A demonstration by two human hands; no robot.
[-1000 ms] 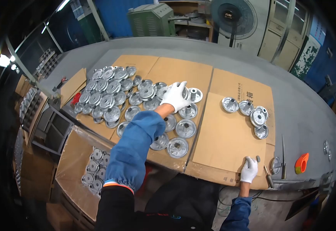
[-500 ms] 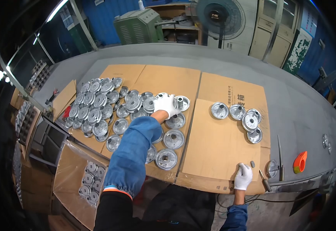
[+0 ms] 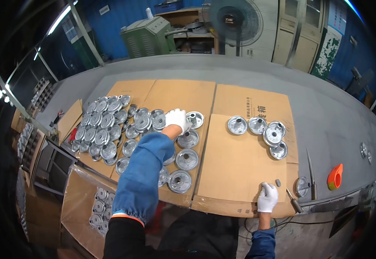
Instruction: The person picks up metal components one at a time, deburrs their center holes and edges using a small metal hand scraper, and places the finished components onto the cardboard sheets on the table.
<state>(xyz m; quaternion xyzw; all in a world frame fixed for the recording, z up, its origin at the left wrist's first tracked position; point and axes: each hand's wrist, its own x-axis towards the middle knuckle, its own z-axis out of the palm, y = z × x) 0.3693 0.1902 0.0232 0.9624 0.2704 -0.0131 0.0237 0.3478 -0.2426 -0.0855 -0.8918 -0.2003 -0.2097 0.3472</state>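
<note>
My left hand (image 3: 178,120), in a white glove, reaches to the back of the group of metal wheels on the cardboard. Its fingers curl down onto a grey metal wheel (image 3: 188,125), mostly covered by the glove. Just right of it lies another metal wheel (image 3: 195,119), and one more (image 3: 188,138) sits nearer to me. My right hand (image 3: 267,197), also gloved, rests closed at the front edge of the right-hand cardboard (image 3: 235,181). Whatever it may hold is hidden. Beside its fingertips lies a small dark grey block (image 3: 278,183).
Stacked metal wheels (image 3: 101,121) fill the left cardboard. Several wheels (image 3: 257,125) lie at the right. A hammer-like tool (image 3: 294,201), a file (image 3: 311,172) and an orange tape holder (image 3: 335,177) are right of my right hand. A carton of wheels (image 3: 78,194) stands below left.
The whole view has shifted slightly, so the table's things appear farther left. My left hand stays over the same wheels, and my right hand keeps its place by the grey block.
</note>
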